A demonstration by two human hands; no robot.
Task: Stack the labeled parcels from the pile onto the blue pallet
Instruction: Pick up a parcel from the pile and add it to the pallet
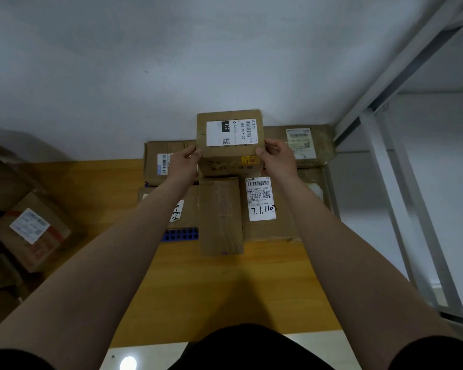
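A person's left hand (185, 162) and right hand (275, 158) grasp a brown cardboard parcel with a white label reading 102-102-001 (230, 140) by its near corners, thumbs on top. It sits over the middle of the back edge of the blue plastic pallet (181, 234), against the white wall (171, 62). Whether it rests on the boxes beneath cannot be told.

Just below it, a long narrow taped cardboard box (221, 216) overhangs the pallet's front edge, touching a flat parcel hand-marked 7.1.1103 (262, 198) on its right. A plastic-wrapped parcel (301, 142) fills the back right corner and a barcoded carton (161, 161) the back left.

Well apart at left, on the yellow-brown floor (225, 289), a red-taped labelled carton (30, 231) lies tilted among the pile.
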